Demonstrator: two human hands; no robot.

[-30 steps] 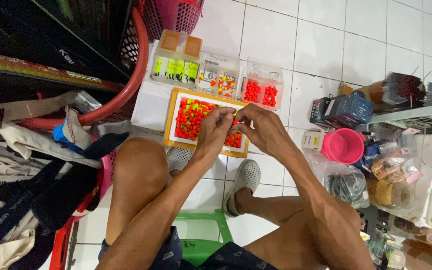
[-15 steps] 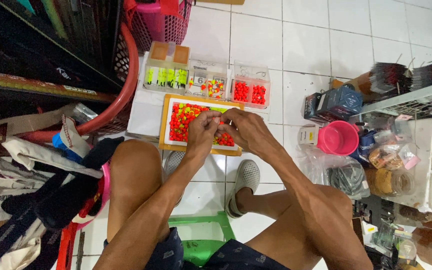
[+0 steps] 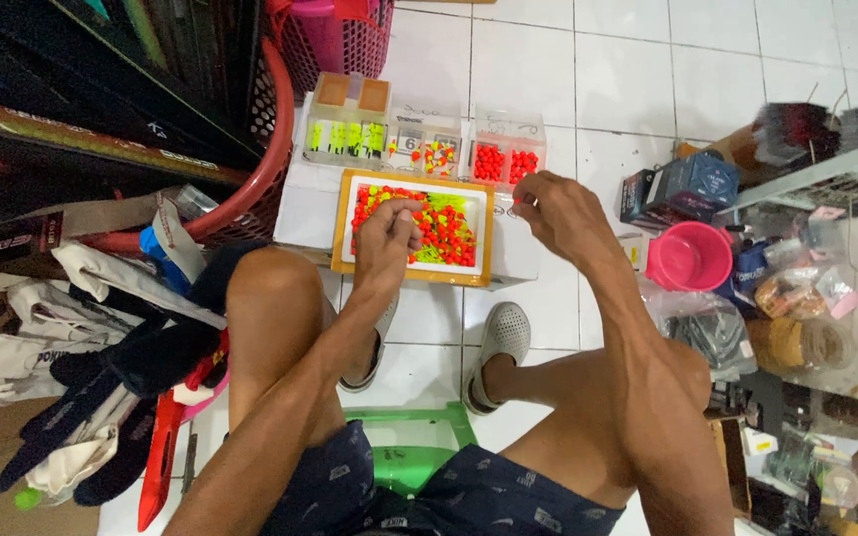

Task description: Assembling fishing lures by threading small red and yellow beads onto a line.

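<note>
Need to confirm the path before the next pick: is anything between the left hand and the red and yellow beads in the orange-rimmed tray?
Nothing visible. The left hand is already over the orange-rimmed tray, fingertips down among the beads. The right hand is off beside it.

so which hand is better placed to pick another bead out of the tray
Left. The left hand is already down over the orange-rimmed tray, fingertips among the red and yellow-green beads. The right hand is off the tray's right side, pinching something small.
</note>
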